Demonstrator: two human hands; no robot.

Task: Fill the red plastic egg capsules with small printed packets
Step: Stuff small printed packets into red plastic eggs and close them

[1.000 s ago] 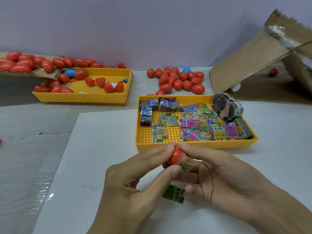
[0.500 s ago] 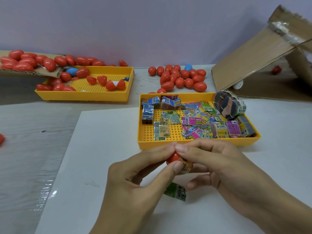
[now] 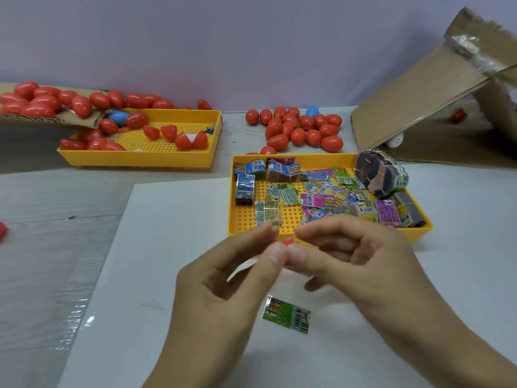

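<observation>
Since a second ago: printed packet now hidden inside the red plastic egg capsule (image 3: 288,243), which is being pinched between left hand (image 3: 223,289) and right hand (image 3: 363,264), long axis running hand to hand, above the white sheet (image 3: 167,247). Yellow perforated packet tray (image 3: 307,159) sitting just beyond.

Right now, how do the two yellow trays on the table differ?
The far yellow tray holds red egg capsules and one blue one; the near yellow tray holds printed packets, some in banded bundles. The far one sits left by the wall, the near one before the hands. Both have perforated floors.
</observation>
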